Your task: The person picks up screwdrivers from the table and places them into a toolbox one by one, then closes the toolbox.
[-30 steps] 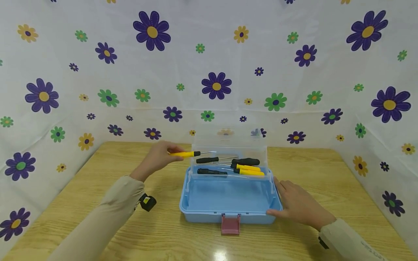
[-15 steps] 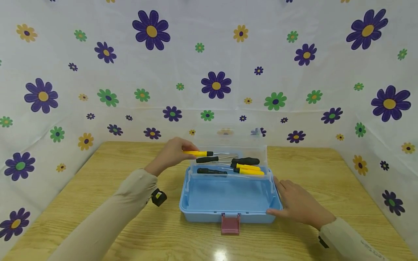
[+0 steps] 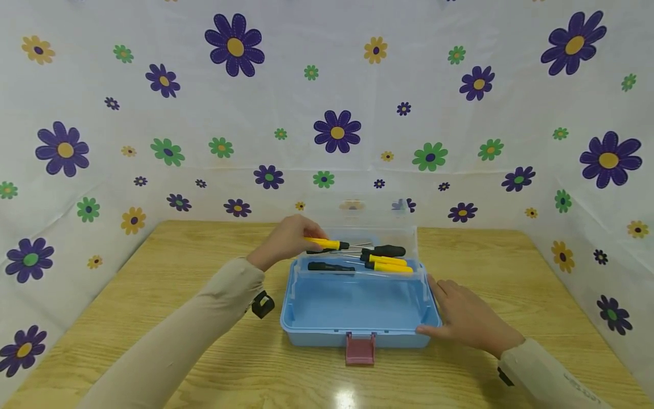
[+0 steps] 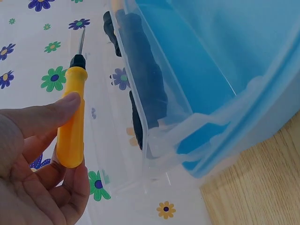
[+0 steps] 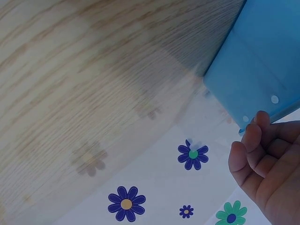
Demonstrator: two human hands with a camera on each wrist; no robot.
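My left hand [image 3: 288, 243] holds a yellow-handled screwdriver [image 3: 327, 244] over the left part of the clear upper tray [image 3: 388, 233]. In the left wrist view, thumb and fingers grip that screwdriver's handle [image 4: 71, 126], its metal shaft pointing away. Inside the tray lie more screwdrivers: a black one [image 3: 331, 267] at the front left, a thick black one [image 3: 388, 251] at the right, and two yellow ones [image 3: 393, 268]. Another black handle is partly hidden behind my left hand. My right hand [image 3: 467, 315] rests against the right side of the blue toolbox [image 3: 322, 339], thumb on the front right corner.
The toolbox stands open on a wooden table [image 3: 214, 352], its transparent lid [image 3: 352, 213] raised at the back. A pink latch [image 3: 360, 349] hangs down at the front. White flower-print cloth [image 3: 286, 102] rises behind and at both sides.
My left hand has moved right with the yellow screwdriver, from the tray's left end to over its contents, now covering part of a black screwdriver. My right hand has stayed on the toolbox.
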